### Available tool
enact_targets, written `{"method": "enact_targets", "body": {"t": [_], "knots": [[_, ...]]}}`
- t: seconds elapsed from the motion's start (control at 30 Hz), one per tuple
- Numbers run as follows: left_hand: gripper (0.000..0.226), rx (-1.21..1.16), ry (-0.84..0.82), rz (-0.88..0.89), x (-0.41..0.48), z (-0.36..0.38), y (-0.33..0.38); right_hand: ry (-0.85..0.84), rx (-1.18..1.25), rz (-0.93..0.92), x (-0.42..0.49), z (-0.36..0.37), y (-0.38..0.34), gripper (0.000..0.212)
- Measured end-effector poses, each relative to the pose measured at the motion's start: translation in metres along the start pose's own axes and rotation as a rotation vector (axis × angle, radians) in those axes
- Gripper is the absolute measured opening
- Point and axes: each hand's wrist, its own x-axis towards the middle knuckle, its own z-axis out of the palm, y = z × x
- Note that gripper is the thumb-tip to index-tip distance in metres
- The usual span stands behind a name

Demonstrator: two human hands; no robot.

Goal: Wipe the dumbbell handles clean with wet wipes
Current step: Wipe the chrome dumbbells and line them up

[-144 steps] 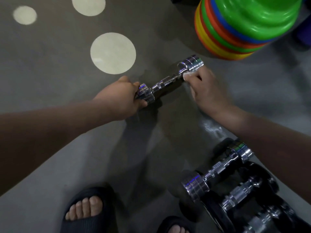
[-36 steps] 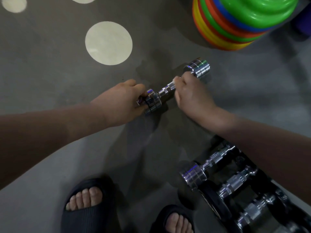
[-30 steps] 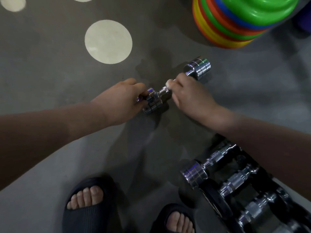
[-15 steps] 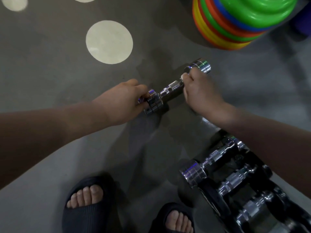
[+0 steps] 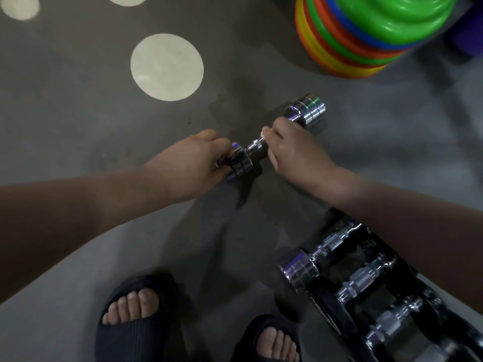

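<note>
A small chrome dumbbell (image 5: 308,112) lies slanted on the grey floor at the centre. My left hand (image 5: 193,163) grips its near weight end and steadies it. My right hand (image 5: 292,150) is curled round the handle, a little past its middle toward the near end. A bit of white wet wipe (image 5: 264,133) shows at my right fingertips, pressed against the handle; most of the wipe is hidden under my fingers. Only a short stretch of handle (image 5: 254,146) shows between my two hands.
Several more chrome and black dumbbells (image 5: 366,280) lie in a row at the lower right. A stack of coloured plastic rings (image 5: 366,40) stands at the upper right. Pale round floor markers (image 5: 166,67) lie to the upper left. My two feet in black slippers (image 5: 136,320) are at the bottom.
My right hand has slid with the wipe along the handle, from the far weight end back toward my left hand. My left hand has kept its hold on the near end.
</note>
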Motion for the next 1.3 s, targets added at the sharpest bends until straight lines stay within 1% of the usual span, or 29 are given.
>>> {"method": "enact_targets", "body": {"t": [0.03,0.07,0.13,0.17,0.23,0.3,0.37,0.43,0.5,0.57,0.6,0.67,0.73,0.77,0.8,0.87,0.9,0.93,0.97,1.0,1.07,1.1,1.13,1.17,1.27,1.3], "knots": [[0.014,0.001,0.001,0.006,0.000,0.001,0.000,0.003,-0.018,0.002,0.001,-0.003,0.006,0.026],[0.015,0.001,-0.005,0.008,0.001,0.001,0.000,0.007,-0.061,0.048,0.001,-0.005,0.013,0.024],[0.017,-0.003,-0.022,0.012,0.000,0.001,0.000,0.014,-0.165,0.170,0.003,-0.007,0.022,0.015],[0.017,-0.007,-0.032,0.016,-0.001,0.001,0.000,0.009,-0.176,0.211,0.002,-0.006,0.019,0.012],[0.019,-0.013,-0.058,0.024,-0.001,0.000,0.001,0.005,-0.106,0.200,0.003,0.000,0.005,0.011],[0.021,-0.026,-0.080,0.022,-0.001,-0.001,0.003,-0.014,-0.020,0.094,-0.001,0.004,-0.006,0.012],[0.024,-0.028,-0.088,0.009,0.001,-0.002,0.004,-0.024,-0.004,0.009,-0.004,0.001,-0.001,0.020],[0.028,-0.023,-0.100,0.004,0.002,-0.002,0.006,-0.010,-0.049,0.049,-0.007,-0.004,0.014,0.021],[0.029,-0.009,-0.104,0.009,0.001,-0.002,0.006,0.010,-0.100,0.157,-0.007,-0.006,0.023,0.016],[0.028,0.003,-0.098,0.018,-0.001,-0.001,0.005,0.016,-0.078,0.212,-0.005,-0.003,0.014,0.013],[0.027,0.009,-0.095,0.022,-0.001,-0.001,0.005,0.008,-0.035,0.185,-0.004,-0.001,0.004,0.013],[0.026,0.016,-0.086,0.031,-0.001,0.001,0.004,-0.035,0.042,0.048,-0.006,0.003,-0.014,0.019],[0.025,0.022,-0.093,0.029,0.000,0.001,0.004,-0.047,0.058,-0.066,-0.010,0.001,-0.015,0.026],[0.026,0.020,-0.100,0.032,0.001,0.002,0.005,-0.027,0.046,-0.058,-0.010,-0.002,-0.009,0.028],[0.027,0.017,-0.103,0.034,0.001,0.002,0.005,-0.008,0.023,-0.010,-0.010,-0.004,-0.001,0.030],[0.024,0.016,-0.099,0.040,0.000,0.003,0.004,0.004,-0.043,0.136,-0.007,-0.006,0.014,0.022],[0.022,0.020,-0.093,0.050,-0.001,0.003,0.002,0.008,-0.054,0.185,-0.006,-0.005,0.016,0.018],[0.019,0.028,-0.087,0.063,-0.002,0.003,0.001,0.013,-0.043,0.195,-0.006,-0.004,0.011,0.018],[0.017,0.039,-0.081,0.077,-0.003,0.004,0.000,0.000,-0.021,0.162,-0.007,-0.002,0.002,0.020],[0.017,0.052,-0.075,0.090,-0.003,0.004,0.000,-0.028,0.008,0.091,-0.009,0.000,-0.010,0.024],[0.021,0.074,-0.058,0.098,-0.003,0.005,0.002,-0.071,0.040,-0.088,-0.016,0.002,-0.024,0.033],[0.024,0.081,-0.053,0.099,-0.002,0.006,0.004,-0.070,0.038,-0.141,-0.018,0.001,-0.022,0.035],[0.025,0.085,-0.053,0.105,-0.002,0.006,0.005,-0.058,0.027,-0.146,-0.018,0.000,-0.014,0.036],[0.025,0.088,-0.049,0.115,-0.002,0.007,0.006,-0.039,0.019,-0.107,-0.017,-0.001,-0.005,0.036],[0.018,0.082,-0.045,0.129,-0.003,0.008,0.003,0.038,-0.007,0.121,-0.015,0.002,0.014,0.031],[0.017,0.081,-0.046,0.131,-0.004,0.008,0.002,0.040,-0.011,0.137,-0.016,0.004,0.009,0.032]]}}
